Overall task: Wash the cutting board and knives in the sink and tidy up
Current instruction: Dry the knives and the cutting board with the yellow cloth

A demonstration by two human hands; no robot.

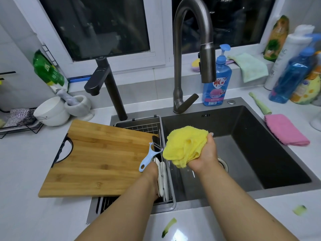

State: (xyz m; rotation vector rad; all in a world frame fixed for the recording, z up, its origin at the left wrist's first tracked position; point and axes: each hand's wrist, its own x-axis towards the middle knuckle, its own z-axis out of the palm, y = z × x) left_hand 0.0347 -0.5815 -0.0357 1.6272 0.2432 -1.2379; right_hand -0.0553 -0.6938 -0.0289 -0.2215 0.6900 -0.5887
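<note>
A bamboo cutting board (102,159) lies flat across the counter and the sink's left edge, over a wire drain basket (144,126). My left hand (152,171) reaches down into that basket at the board's right edge; its fingers are hidden among white knife handles (162,176), and a light blue peeler (147,159) sticks up beside it. What the hand grips cannot be told. My right hand (206,153) holds a bunched yellow cloth (185,145) above the dark sink basin (243,136).
A tall faucet (191,49) and a black side tap (107,87) stand behind the sink. Blue dish soap (217,82), bottles and a pink cloth (284,129) sit at right. White bowls (50,112) and a mortar are at left. Green peel scraps (169,226) lie on the near counter.
</note>
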